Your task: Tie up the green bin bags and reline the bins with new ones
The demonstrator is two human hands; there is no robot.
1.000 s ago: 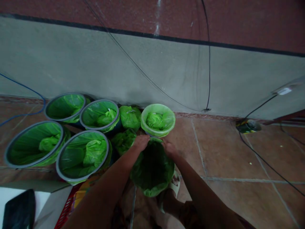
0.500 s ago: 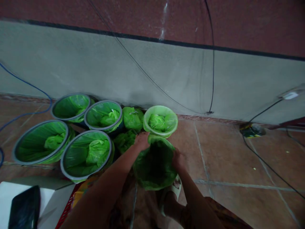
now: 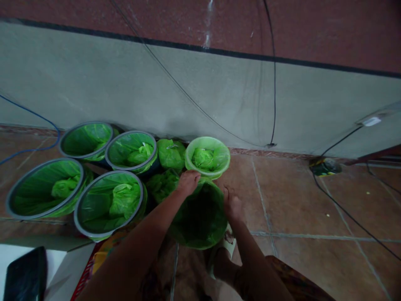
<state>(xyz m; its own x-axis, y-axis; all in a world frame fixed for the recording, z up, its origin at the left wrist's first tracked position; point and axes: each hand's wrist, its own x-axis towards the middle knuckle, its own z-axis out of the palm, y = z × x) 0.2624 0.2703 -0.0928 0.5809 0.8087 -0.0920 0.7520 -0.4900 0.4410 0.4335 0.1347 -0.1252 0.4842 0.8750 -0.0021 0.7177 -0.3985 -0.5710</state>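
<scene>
A bin lined with a thin green bin liner (image 3: 200,223) stands between my arms, its wide mouth facing up and its inside dark. My left hand (image 3: 189,182) is closed on the liner at the far left of the rim. On the right side, my right hand (image 3: 232,205) has its fingers curled at the liner's edge. Just beyond stands a pale green lined bin (image 3: 224,158) holding a bunched green bag (image 3: 203,159). To the left, close to my left forearm, lie a crumpled green bag (image 3: 163,184) and a tied green bag (image 3: 171,154).
Several grey-rimmed bins with green liners, such as the near one (image 3: 90,209), stand at left. A white box (image 3: 59,274) with a black phone (image 3: 26,274) is at lower left. Cables (image 3: 347,209) cross the tiled floor at right, near the wall (image 3: 188,83).
The view has turned slightly right. The liner's mouth looks rounder and smoother around the rim. Both hands stay at its edge.
</scene>
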